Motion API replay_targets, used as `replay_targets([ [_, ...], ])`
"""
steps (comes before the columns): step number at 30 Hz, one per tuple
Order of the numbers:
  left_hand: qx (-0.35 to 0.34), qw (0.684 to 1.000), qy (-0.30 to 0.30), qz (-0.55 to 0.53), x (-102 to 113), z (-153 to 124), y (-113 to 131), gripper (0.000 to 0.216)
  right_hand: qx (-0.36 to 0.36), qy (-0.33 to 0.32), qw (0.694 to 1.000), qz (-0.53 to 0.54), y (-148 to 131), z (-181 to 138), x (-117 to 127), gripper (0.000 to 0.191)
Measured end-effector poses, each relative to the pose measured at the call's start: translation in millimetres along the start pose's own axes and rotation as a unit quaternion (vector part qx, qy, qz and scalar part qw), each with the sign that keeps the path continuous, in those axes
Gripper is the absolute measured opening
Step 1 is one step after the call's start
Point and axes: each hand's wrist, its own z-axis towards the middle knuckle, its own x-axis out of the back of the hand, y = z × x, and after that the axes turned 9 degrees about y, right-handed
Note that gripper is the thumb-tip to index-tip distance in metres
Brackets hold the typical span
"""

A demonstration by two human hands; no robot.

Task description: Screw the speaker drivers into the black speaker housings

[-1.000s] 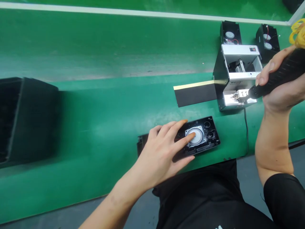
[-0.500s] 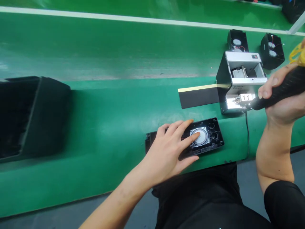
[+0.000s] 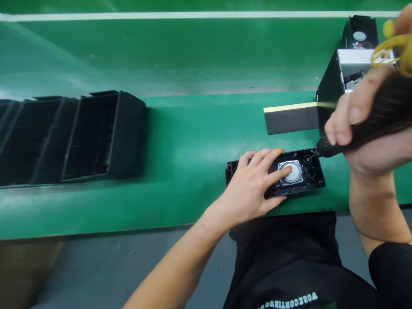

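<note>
My left hand (image 3: pixel 252 182) lies across a black speaker panel (image 3: pixel 317 178) with its fingers spread, one fingertip on the round grey speaker driver (image 3: pixel 294 172) set in it. The thumb rests along the panel's near edge. My right hand (image 3: pixel 363 116) is wrapped round a black electric screwdriver (image 3: pixel 380 107) held at a slant. The screwdriver's tip is at the panel's far right corner, close to one of two round recesses; whether it touches a screw cannot be made out. A yellow coiled cord (image 3: pixel 391 47) hangs by the tool's upper end.
Black open speaker boxes (image 3: pixel 130 137) stand in a row at the left of the green bench (image 3: pixel 186 141). A silver and black screw feeder machine (image 3: pixel 331 90) is behind my right hand, a black strip (image 3: pixel 291 120) beside it. Another box with drivers (image 3: pixel 360 34) stands beyond.
The screwdriver has gone from the screw feeder's front to the corner of the panel. My left hand has stayed on the panel. The view has shifted left, showing more boxes.
</note>
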Motion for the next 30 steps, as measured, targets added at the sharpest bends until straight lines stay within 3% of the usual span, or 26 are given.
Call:
replay_targets([
  [3,0.003,1.0,0.007,-0.004,-2,0,-1,0.054,0.049,0.002,0.998,0.048,28,0,-14,0.08],
  [8,0.011,1.0,-0.001,-0.004,-1,1,-1,0.051,-0.013,0.044,0.998,0.038,58,0,-12,0.087],
  [10,0.011,1.0,0.001,-0.004,-1,1,-1,0.051,-0.025,0.053,0.997,0.047,61,-1,-13,0.09],
  [16,0.01,1.0,0.006,-0.002,-2,0,-1,0.051,-0.006,0.036,0.997,0.065,65,0,-17,0.072],
  [30,0.016,1.0,-0.001,-0.007,-1,0,1,0.052,-0.01,0.029,0.999,0.039,70,-3,-15,0.075],
])
